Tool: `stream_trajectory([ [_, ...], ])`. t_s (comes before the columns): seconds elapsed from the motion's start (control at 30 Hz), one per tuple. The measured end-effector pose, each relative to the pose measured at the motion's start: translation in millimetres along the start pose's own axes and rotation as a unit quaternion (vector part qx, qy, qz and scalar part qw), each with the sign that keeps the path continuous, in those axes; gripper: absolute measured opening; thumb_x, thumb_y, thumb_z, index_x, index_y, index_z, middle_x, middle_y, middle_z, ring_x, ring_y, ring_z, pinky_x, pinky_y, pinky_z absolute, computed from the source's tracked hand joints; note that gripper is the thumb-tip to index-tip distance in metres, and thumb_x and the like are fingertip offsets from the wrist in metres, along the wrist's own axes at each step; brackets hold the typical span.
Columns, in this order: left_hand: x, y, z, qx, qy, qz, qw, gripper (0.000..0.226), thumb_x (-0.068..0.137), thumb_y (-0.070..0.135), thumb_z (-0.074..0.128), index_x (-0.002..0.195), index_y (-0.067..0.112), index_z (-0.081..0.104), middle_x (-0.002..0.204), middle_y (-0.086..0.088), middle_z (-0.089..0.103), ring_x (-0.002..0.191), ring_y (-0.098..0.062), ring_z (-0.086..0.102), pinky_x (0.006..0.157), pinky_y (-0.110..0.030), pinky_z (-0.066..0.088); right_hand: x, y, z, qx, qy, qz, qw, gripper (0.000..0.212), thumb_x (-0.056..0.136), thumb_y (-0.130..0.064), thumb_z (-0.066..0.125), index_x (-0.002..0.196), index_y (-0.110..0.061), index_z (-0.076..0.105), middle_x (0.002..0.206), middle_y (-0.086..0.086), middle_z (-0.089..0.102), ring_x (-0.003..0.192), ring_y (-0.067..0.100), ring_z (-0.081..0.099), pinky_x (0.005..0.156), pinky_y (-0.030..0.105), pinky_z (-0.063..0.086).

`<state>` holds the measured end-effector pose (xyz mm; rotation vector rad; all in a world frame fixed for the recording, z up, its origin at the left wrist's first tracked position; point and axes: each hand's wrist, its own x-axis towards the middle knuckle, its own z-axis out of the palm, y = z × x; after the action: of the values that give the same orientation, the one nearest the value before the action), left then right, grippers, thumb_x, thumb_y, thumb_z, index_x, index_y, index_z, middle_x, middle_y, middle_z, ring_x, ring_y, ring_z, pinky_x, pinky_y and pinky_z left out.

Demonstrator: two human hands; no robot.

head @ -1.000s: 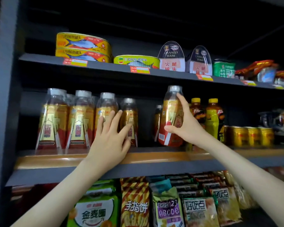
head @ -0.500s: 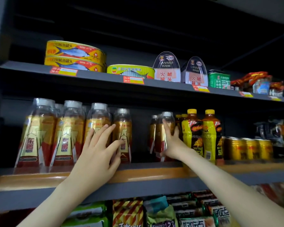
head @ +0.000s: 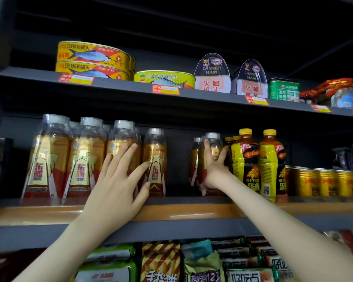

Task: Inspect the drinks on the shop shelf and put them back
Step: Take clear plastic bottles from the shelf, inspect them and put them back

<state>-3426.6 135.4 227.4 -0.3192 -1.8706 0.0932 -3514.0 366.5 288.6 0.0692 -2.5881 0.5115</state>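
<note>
A row of gold-and-red drink bottles with clear caps (head: 47,159) stands at the left of the middle shelf (head: 192,210). My left hand (head: 118,184) lies flat with straight fingers against the third bottle (head: 122,135), next to the fourth one (head: 155,159). Further right and deeper in, another bottle of the same kind (head: 213,139) stands upright on the shelf. My right hand (head: 214,169) holds it with fingers spread around its body. More such bottles stand behind it, partly hidden.
Two yellow-capped bottles (head: 246,159) stand just right of my right hand, then gold cans (head: 322,182). Fish tins (head: 94,55) and canned ham (head: 212,74) sit on the shelf above. Snack bags (head: 161,263) fill the shelf below. A gap separates the two bottle groups.
My right hand has carried its bottle from the shelf front back into the shelf and set it down upright. My left hand stayed on the third bottle.
</note>
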Motion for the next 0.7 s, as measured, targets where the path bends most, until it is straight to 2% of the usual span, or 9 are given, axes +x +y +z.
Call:
stream_trajectory([
  [0.07, -1, -1, -3, 0.008, -0.001, -0.002, 1.0, 0.053, 0.093, 0.045, 0.036, 0.129, 0.016, 0.061, 0.151, -0.019, 0.034, 0.143, -0.033, 0.025, 0.114, -0.052, 0.021, -4, 0, -2, -0.008, 0.012, 0.006, 1.0, 0.129, 0.083, -0.005, 0.072, 0.134, -0.045, -0.04, 0.146, 0.012, -0.046, 0.146, 0.043, -0.004, 0.106, 0.047, 0.042],
  [0.13, -4, -3, -6, 0.025, 0.0, -0.016, 1.0, 0.055, 0.093, 0.045, 0.035, 0.134, 0.016, 0.056, 0.152, -0.019, 0.034, 0.142, -0.034, 0.027, 0.114, -0.051, 0.022, -12, -7, -5, -0.014, 0.071, -0.049, 0.996, 0.113, 0.089, -0.018, 0.067, 0.144, -0.039, -0.03, 0.149, 0.012, -0.042, 0.144, 0.038, -0.019, 0.113, 0.052, 0.03],
  [0.17, -5, -5, -8, 0.031, 0.0, -0.027, 0.999, 0.056, 0.094, 0.044, 0.033, 0.138, 0.016, 0.052, 0.153, -0.018, 0.033, 0.142, -0.034, 0.026, 0.114, -0.051, 0.021, -18, -13, -6, -0.003, 0.109, -0.097, 0.989, 0.102, 0.093, -0.025, 0.061, 0.147, -0.036, -0.025, 0.153, 0.013, -0.035, 0.146, 0.038, -0.015, 0.114, 0.051, 0.029],
  [0.23, -7, -7, -9, 0.035, -0.002, -0.047, 0.998, 0.058, 0.095, 0.041, 0.03, 0.145, 0.014, 0.044, 0.155, -0.016, 0.03, 0.144, -0.032, 0.024, 0.116, -0.05, 0.019, -30, -34, -5, 0.071, 0.127, -0.19, 0.971, 0.085, 0.098, -0.034, 0.051, 0.15, -0.038, -0.017, 0.159, 0.014, -0.019, 0.146, 0.038, 0.015, 0.108, 0.042, 0.04],
  [0.27, -7, -8, -9, 0.034, -0.003, -0.054, 0.998, 0.058, 0.096, 0.039, 0.029, 0.146, 0.012, 0.041, 0.155, -0.014, 0.03, 0.144, -0.03, 0.023, 0.116, -0.049, 0.019, -35, -46, -3, 0.111, 0.099, -0.223, 0.963, 0.082, 0.099, -0.036, 0.049, 0.149, -0.042, -0.016, 0.16, 0.012, -0.014, 0.141, 0.037, 0.028, 0.102, 0.037, 0.045],
  [0.33, -7, -8, -9, 0.034, -0.007, -0.062, 0.997, 0.059, 0.096, 0.036, 0.028, 0.148, 0.008, 0.037, 0.156, -0.013, 0.029, 0.145, -0.029, 0.024, 0.116, -0.047, 0.02, -39, -69, 7, 0.15, 0.026, -0.254, 0.955, 0.087, 0.096, -0.04, 0.053, 0.145, -0.05, -0.018, 0.16, 0.008, -0.018, 0.14, 0.04, 0.029, 0.104, 0.042, 0.042],
  [0.4, -6, -5, -10, 0.029, -0.004, -0.066, 0.997, 0.059, 0.095, 0.034, 0.029, 0.147, 0.007, 0.038, 0.156, -0.013, 0.03, 0.144, -0.029, 0.026, 0.116, -0.046, 0.02, -35, -86, 19, 0.138, -0.016, -0.257, 0.956, 0.099, 0.092, -0.04, 0.061, 0.141, -0.055, -0.023, 0.157, 0.005, -0.028, 0.142, 0.045, 0.02, 0.109, 0.052, 0.037],
  [0.47, -6, -4, -10, 0.021, -0.001, -0.074, 0.997, 0.06, 0.094, 0.033, 0.031, 0.147, 0.007, 0.038, 0.155, -0.013, 0.032, 0.144, -0.028, 0.026, 0.116, -0.045, 0.019, -28, -96, 28, 0.13, -0.031, -0.23, 0.964, 0.108, 0.089, -0.036, 0.066, 0.137, -0.056, -0.029, 0.155, 0.007, -0.033, 0.141, 0.046, 0.022, 0.106, 0.054, 0.04],
  [0.7, -7, -4, -12, -0.01, -0.011, -0.072, 0.997, 0.058, 0.091, 0.034, 0.036, 0.143, 0.009, 0.044, 0.153, -0.014, 0.034, 0.143, -0.03, 0.028, 0.114, -0.046, 0.025, -33, -105, 25, 0.141, -0.057, -0.198, 0.968, 0.102, 0.094, -0.011, 0.058, 0.141, -0.056, -0.021, 0.155, 0.017, -0.028, 0.123, 0.039, 0.051, 0.083, 0.037, 0.055],
])
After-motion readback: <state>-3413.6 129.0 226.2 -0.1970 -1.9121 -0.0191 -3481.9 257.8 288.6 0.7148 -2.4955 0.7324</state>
